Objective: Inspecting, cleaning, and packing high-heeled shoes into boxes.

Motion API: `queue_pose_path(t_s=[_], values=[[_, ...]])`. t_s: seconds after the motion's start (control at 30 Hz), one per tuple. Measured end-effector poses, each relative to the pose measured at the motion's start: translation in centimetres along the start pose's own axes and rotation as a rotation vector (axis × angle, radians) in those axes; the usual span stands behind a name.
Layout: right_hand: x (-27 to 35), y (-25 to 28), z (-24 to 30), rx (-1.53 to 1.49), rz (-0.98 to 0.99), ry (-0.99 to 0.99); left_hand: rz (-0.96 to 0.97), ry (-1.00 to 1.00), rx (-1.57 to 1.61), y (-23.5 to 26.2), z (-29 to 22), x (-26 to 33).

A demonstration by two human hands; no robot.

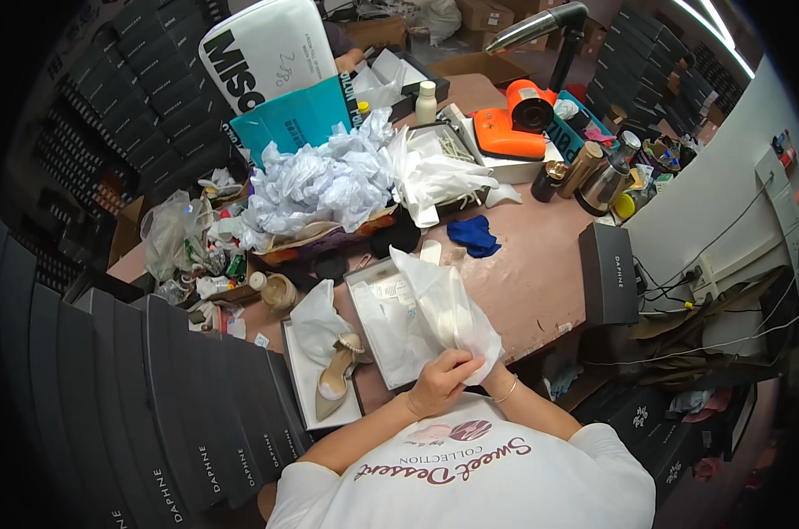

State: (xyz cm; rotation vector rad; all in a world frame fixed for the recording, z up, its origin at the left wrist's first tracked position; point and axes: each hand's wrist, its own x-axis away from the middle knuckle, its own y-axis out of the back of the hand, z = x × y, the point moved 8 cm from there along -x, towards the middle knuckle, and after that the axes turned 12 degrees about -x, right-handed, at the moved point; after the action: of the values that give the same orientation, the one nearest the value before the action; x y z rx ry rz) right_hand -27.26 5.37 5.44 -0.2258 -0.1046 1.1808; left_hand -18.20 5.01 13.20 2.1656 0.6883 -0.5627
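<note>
A shoe (453, 319), mostly hidden in white tissue paper (410, 269), is tilted over an open shoe box (359, 304) lined with tissue. My left hand (444, 381) pinches the paper at the near end of the bundle. Behind that end is my right hand (495, 377), its fingers covered by the paper; a thin bracelet shows at the wrist. To the left, a beige pointed heel (336, 379) with an ornamented ankle strap lies in a second open box part (354, 413), beside a loose tissue sheet (316, 310).
Crumpled tissue (316, 181) is heaped at the far side. A blue cloth (474, 236), a glue jar (279, 291) and an orange device (510, 132) are on the table (541, 264). Dark shoe boxes (188, 379) stack up on the left; another box (607, 273) stands right.
</note>
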Motion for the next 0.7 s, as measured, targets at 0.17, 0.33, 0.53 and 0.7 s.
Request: queue_pose_path(t_s=[0.17,0.33,0.53,0.7], values=[[-0.8,0.7,0.0,-0.010,-0.063,0.017,0.358,-0.061,0.006,-2.1,0.0,-0.1],[-2.4,-1.7,0.7,0.544,0.113,0.087,-0.320,0.901,0.901,1.6,8.6,4.3],[-2.6,-6.0,1.5,0.465,0.467,-0.052,-0.750,1.034,0.787,8.2,15.1,6.8],[-5.1,-0.9,-0.1,-0.869,-0.133,-0.345,-0.451,0.906,0.280,3.2,11.8,4.4]])
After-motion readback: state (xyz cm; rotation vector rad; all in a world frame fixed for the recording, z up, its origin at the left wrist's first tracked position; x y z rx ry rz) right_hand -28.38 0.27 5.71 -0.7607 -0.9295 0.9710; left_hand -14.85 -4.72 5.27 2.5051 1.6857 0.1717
